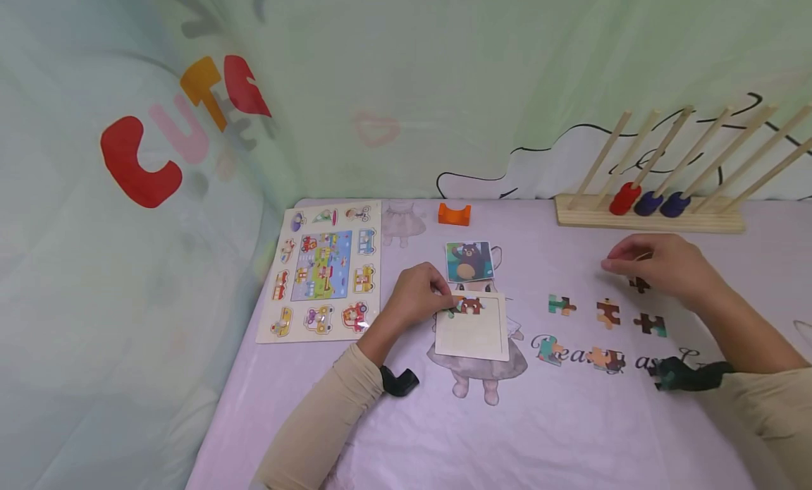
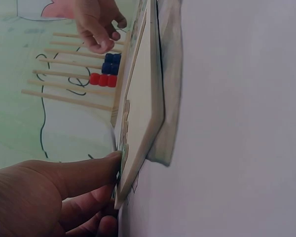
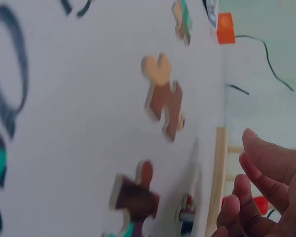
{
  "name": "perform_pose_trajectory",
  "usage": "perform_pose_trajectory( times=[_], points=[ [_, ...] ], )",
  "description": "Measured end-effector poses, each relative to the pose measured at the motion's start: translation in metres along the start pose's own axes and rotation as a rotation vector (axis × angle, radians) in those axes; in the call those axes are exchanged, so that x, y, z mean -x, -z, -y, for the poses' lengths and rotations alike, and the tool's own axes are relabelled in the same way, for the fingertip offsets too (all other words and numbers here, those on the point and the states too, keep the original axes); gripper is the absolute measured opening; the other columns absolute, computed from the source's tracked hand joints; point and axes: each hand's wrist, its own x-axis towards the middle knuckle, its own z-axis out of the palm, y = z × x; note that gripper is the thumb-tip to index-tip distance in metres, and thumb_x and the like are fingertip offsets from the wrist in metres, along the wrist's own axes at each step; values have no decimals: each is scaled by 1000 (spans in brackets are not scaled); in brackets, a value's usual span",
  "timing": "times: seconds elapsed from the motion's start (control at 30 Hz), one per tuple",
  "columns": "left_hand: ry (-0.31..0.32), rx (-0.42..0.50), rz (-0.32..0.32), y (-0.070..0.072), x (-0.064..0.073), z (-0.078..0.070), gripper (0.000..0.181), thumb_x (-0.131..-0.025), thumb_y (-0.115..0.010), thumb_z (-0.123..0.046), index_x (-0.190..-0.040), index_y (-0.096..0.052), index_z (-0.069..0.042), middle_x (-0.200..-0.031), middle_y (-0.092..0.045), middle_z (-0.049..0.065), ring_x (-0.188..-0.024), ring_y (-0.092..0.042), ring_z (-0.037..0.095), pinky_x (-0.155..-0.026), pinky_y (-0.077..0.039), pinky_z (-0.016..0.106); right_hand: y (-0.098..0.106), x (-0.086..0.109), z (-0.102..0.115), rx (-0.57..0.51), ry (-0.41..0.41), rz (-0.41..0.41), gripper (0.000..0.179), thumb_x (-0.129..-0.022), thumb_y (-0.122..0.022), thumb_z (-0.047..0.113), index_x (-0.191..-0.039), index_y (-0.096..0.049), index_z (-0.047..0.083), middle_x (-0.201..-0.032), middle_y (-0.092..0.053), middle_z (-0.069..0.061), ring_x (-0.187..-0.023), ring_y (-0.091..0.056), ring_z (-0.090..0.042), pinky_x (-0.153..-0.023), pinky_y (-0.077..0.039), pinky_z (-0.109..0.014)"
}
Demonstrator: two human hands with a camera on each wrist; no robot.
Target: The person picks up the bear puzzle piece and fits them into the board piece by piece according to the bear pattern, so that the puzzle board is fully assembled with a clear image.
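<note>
My left hand point(image 1: 416, 292) grips the upper left corner of a square wooden puzzle tray point(image 1: 472, 338), thumb on top and fingers at the edge. Along the tray's top side lie jigsaw pieces with a bear's face point(image 1: 471, 305). To the right, my right hand point(image 1: 666, 264) hovers with loosely bent fingers; nothing shows between them in the right wrist view. Loose jigsaw pieces lie below and beside it: a green-brown one point(image 1: 561, 305), a brown one point(image 1: 607, 313), a dark one point(image 1: 650, 325) and several others. Above the tray lies a bear picture card point(image 1: 469, 261).
A peg puzzle board with vehicles point(image 1: 374, 321) lies at the left. An orange block point(image 1: 454, 214) sits at the back. A wooden rod stand point(image 1: 647, 222) with red and blue beads is at the back right. Black wrist straps point(image 1: 694, 374) hang by the forearms.
</note>
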Motion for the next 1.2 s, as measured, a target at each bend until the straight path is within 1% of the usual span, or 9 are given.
perform_pose_trajectory(
  times=[0.1, 0.3, 0.4, 0.6, 0.77, 0.87, 1.0, 1.2],
  points=[
    [1, 3, 0, 1, 0, 0, 17, -81, -85, -19, -75, -72, -11, -83, -59, -2, -76, -52, 11, -67, -41, 21, 3, 0, -10, 5, -29, -4, 55, -92, -72, 51, -114, -69, 1, -100, -71, -15, -91, -57, -31, -64, -44, -32],
    [7, 9, 1, 0, 0, 0, 16, -82, -85, -19, -77, -72, -11, -84, -60, -2, -77, -52, 10, -68, -41, 21, 5, 0, -24, 10, -105, -10, 53, -91, -75, 45, -112, -68, -3, -92, -69, -14, -90, -54, -34, -65, -41, -32],
    [13, 12, 2, 0, 1, 0, 16, -82, -85, -18, -77, -72, -11, -84, -60, -1, -77, -52, 11, -68, -41, 22, 4, 1, -29, 7, -130, -7, 57, -89, -77, 48, -112, -67, -3, -91, -68, -13, -89, -53, -33, -64, -41, -32],
    [16, 12, 2, 0, 2, -1, 16, -83, -84, -19, -77, -72, -11, -84, -60, -1, -78, -52, 11, -68, -40, 22, 6, -1, -40, 7, -142, 25, 66, -86, -76, 55, -115, -65, -4, -96, -67, -15, -93, -51, -35, -67, -39, -35],
    [12, 12, 3, 0, 1, 0, 16, -83, -85, -20, -77, -72, -11, -85, -60, -1, -78, -52, 11, -68, -41, 22, 9, -2, -43, 4, -131, 75, 71, -84, -78, 57, -118, -64, -4, -96, -65, -13, -93, -50, -33, -69, -39, -35],
    [11, 13, 3, 0, 1, 0, 16, -83, -84, -20, -77, -72, -11, -85, -60, -1, -78, -52, 11, -68, -41, 22, 11, -3, -44, -2, -120, 100, 72, -83, -80, 55, -119, -63, -5, -96, -63, -12, -93, -50, -32, -69, -39, -34],
    [1, 14, -2, 0, 0, 1, 16, -82, -85, -19, -76, -72, -11, -84, -60, -1, -78, -52, 11, -68, -41, 22, 11, -3, -44, -5, -114, 113, 70, -82, -82, 52, -119, -63, -5, -96, -62, -12, -92, -49, -32, -70, -39, -33],
    [-8, 13, -5, 0, 1, 0, 16, -82, -84, -18, -76, -72, -11, -85, -60, -1, -78, -52, 11, -69, -41, 22, 10, -3, -44, 6, -108, 103, 66, -82, -83, 47, -116, -64, -5, -94, -60, -12, -91, -49, -32, -67, -39, -34]
  ],
)
